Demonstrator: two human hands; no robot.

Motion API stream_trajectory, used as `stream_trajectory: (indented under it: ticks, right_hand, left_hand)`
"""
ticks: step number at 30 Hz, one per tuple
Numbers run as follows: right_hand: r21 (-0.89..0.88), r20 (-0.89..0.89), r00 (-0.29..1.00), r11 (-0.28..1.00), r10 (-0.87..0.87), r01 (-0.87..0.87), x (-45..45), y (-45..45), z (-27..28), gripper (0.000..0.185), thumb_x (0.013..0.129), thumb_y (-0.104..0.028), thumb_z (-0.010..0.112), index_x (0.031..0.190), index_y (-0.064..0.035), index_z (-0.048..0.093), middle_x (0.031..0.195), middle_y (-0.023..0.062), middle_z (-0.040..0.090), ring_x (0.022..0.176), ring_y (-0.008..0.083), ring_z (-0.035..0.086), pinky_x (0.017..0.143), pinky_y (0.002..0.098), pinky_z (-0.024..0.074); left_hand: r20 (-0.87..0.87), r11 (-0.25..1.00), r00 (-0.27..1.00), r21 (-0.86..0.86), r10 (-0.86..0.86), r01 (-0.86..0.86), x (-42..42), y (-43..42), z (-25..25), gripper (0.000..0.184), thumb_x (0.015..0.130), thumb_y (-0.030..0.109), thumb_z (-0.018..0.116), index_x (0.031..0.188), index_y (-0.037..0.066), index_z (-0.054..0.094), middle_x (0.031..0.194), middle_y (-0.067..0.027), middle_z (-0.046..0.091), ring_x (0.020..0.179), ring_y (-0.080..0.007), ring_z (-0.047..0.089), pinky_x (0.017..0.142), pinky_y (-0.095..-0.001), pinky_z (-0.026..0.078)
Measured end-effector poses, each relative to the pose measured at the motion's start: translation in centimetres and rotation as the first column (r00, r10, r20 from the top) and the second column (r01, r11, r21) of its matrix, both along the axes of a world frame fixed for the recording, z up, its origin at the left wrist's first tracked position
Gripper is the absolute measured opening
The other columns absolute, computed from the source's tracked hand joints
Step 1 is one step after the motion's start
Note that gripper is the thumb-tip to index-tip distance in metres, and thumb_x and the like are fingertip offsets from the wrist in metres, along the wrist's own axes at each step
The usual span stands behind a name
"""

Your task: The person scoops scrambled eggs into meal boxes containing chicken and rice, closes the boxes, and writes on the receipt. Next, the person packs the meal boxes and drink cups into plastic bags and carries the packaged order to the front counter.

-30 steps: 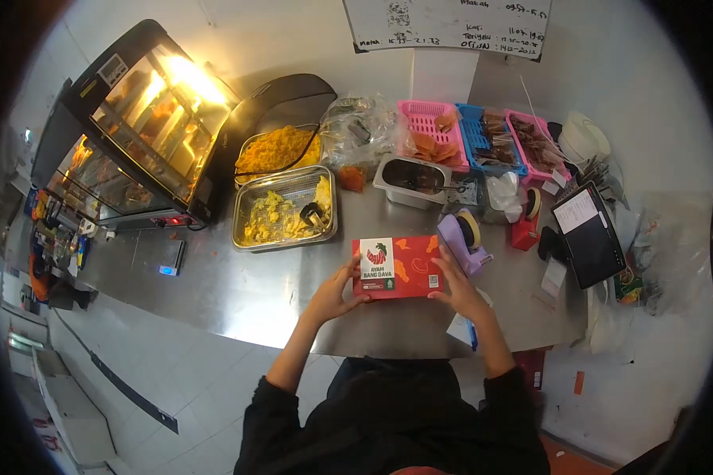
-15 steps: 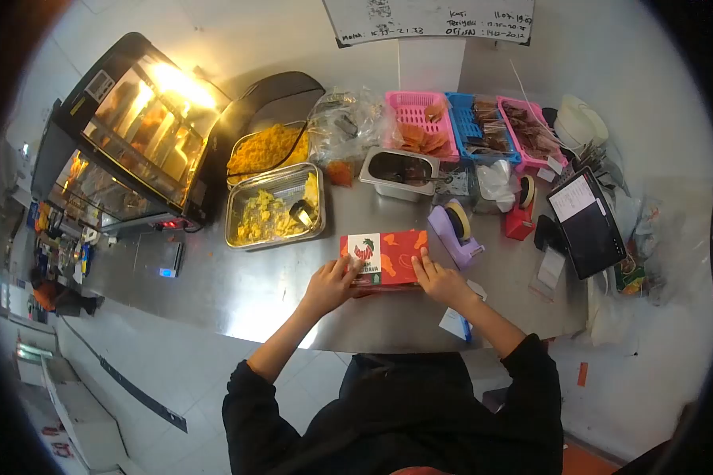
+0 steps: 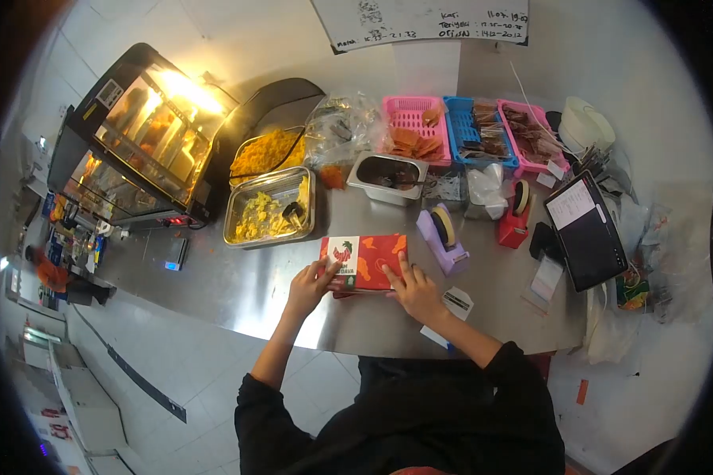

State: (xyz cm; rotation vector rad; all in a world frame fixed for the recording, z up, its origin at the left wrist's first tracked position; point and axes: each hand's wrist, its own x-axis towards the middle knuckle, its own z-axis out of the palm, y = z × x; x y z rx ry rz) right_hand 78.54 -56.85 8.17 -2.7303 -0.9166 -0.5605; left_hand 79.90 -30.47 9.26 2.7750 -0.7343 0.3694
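Observation:
A red printed box (image 3: 376, 260) with a white label lies on the steel counter (image 3: 285, 305) in front of me, its lid face up. My left hand (image 3: 310, 286) grips the box's left end, fingertips on the label. At the right end, my right hand (image 3: 414, 290) has its fingers on the top face and its thumb near the front edge. A purple tape dispenser (image 3: 444, 241) stands just right of the box. Behind my right hand's wrist, a white card (image 3: 456, 302) lies partly covered.
Behind are a tray of yellow food (image 3: 271, 207), a metal container (image 3: 387, 176), pink (image 3: 417, 127) and blue baskets (image 3: 477, 131). A lit warming cabinet (image 3: 154, 131) stands left; a red dispenser (image 3: 515, 218) and tablet (image 3: 586, 229) right. Another person (image 3: 51, 275) is far left.
The box has shifted left and its near side has tipped down, with both hands moving along. My fingers have come from the box's sides onto its top.

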Motion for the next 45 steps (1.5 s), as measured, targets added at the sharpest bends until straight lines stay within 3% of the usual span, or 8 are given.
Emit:
stream_trajectory:
  ticks: [9, 12, 20, 27, 32, 34, 37, 45]
  right_hand:
    - [-0.100, 0.226, 0.963, 0.987, 0.143, -0.123, 0.5, 1.5, -0.8, 0.041, 0.071, -0.021, 0.050, 0.108, -0.0027, 0.049, 0.109, 0.0147, 0.049, 0.084, 0.0241, 0.050, 0.077, 0.0347, 0.0408]
    - [-0.081, 0.238, 0.958, 0.987, 0.158, -0.142, -0.5, 3.4, -0.1, 0.026, 0.067, -0.018, 0.049, 0.088, -0.0032, 0.057, 0.079, 0.0070, 0.049, 0.078, 0.0209, 0.050, 0.064, 0.0298, 0.0438]
    - [-0.036, 0.098, 0.975, 0.980, 0.197, -0.195, 0.9, 4.0, 0.6, 0.004, 0.059, -0.011, 0.053, 0.058, -0.0078, 0.055, 0.065, 0.0029, 0.050, 0.067, 0.0162, 0.052, 0.055, 0.0239, 0.0453]
    - [0.172, 0.029, 0.968, 0.952, 0.251, -0.252, 1.7, 3.2, 0.6, 0.005, 0.063, -0.009, 0.052, 0.062, -0.0059, 0.055, 0.069, 0.0037, 0.050, 0.071, 0.0181, 0.052, 0.055, 0.0276, 0.0471]
    - [0.302, 0.044, 0.938, 0.890, 0.344, -0.341, 2.3, 2.9, -0.4, 0.006, 0.065, -0.011, 0.053, 0.060, -0.0071, 0.054, 0.065, 0.0031, 0.049, 0.066, 0.0185, 0.051, 0.055, 0.0293, 0.0461]
    - [0.335, 0.045, 0.930, 0.872, 0.364, -0.357, 2.6, 2.8, -0.4, 0.007, 0.064, -0.012, 0.055, 0.059, -0.0072, 0.053, 0.063, 0.0031, 0.049, 0.064, 0.0189, 0.051, 0.055, 0.0297, 0.0454]
    - [0.379, 0.052, 0.918, 0.843, 0.392, -0.382, 2.8, 2.8, 0.1, 0.009, 0.063, -0.012, 0.057, 0.057, -0.0070, 0.053, 0.061, 0.0031, 0.048, 0.063, 0.0196, 0.050, 0.054, 0.0302, 0.0448]
    - [0.398, 0.033, 0.928, 0.847, 0.371, -0.353, 2.1, 2.2, 1.1, 0.005, 0.065, -0.011, 0.059, 0.067, -0.0073, 0.057, 0.070, 0.0032, 0.052, 0.069, 0.0199, 0.051, 0.059, 0.0296, 0.0449]
  left_hand:
    - [-0.121, 0.411, 0.643, -0.677, 0.757, -0.611, -6.0, -8.9, -11.1, 0.052, 0.083, 0.022, 0.040, 0.116, -0.010, 0.018, 0.119, -0.0233, 0.020, 0.110, -0.0350, 0.025, 0.091, -0.0425, 0.022]
    - [-0.101, 0.857, 0.968, -0.450, 0.229, -0.250, -7.9, -18.9, -12.5, 0.054, 0.079, 0.025, 0.049, 0.118, -0.003, 0.025, 0.111, -0.0205, 0.032, 0.101, -0.0291, 0.037, 0.085, -0.0382, 0.029]
    - [-0.753, 0.025, 0.506, -0.567, -0.421, -0.823, 2.3, -27.2, -3.6, 0.028, 0.074, 0.021, 0.061, 0.087, -0.002, 0.054, 0.079, -0.0066, 0.052, 0.067, -0.0178, 0.053, 0.066, -0.0252, 0.042]
    - [-0.097, 0.491, 0.990, -0.861, 0.105, -0.136, 0.0, -28.5, -11.9, 0.020, 0.075, 0.018, 0.060, 0.081, -0.001, 0.059, 0.091, -0.0142, 0.057, 0.073, -0.0162, 0.055, 0.065, -0.0269, 0.044]
    - [-0.723, 0.418, 0.677, -0.576, 0.140, -0.702, -1.0, -26.1, -9.7, 0.013, 0.076, 0.014, 0.057, 0.080, 0.002, 0.058, 0.080, -0.0089, 0.058, 0.074, -0.0158, 0.053, 0.066, -0.0263, 0.041]
    - [-0.333, 0.486, 0.909, -0.769, 0.252, -0.416, -3.7, -24.0, -12.6, 0.023, 0.081, 0.019, 0.050, 0.095, 0.001, 0.052, 0.091, -0.0085, 0.054, 0.075, -0.0149, 0.051, 0.066, -0.0263, 0.041]
    - [-0.503, -0.286, 0.863, -0.833, 0.038, -0.473, -7.6, -20.0, -11.5, 0.021, 0.084, 0.019, 0.045, 0.090, -0.001, 0.051, 0.083, -0.0060, 0.053, 0.070, -0.0132, 0.049, 0.066, -0.0252, 0.040]
    - [-0.596, -0.160, 0.737, -0.800, 0.319, -0.578, -4.2, -12.7, -4.0, 0.032, 0.082, 0.024, 0.050, 0.057, 0.004, 0.050, 0.050, -0.0002, 0.045, 0.045, -0.0075, 0.040, 0.044, -0.0208, 0.032]
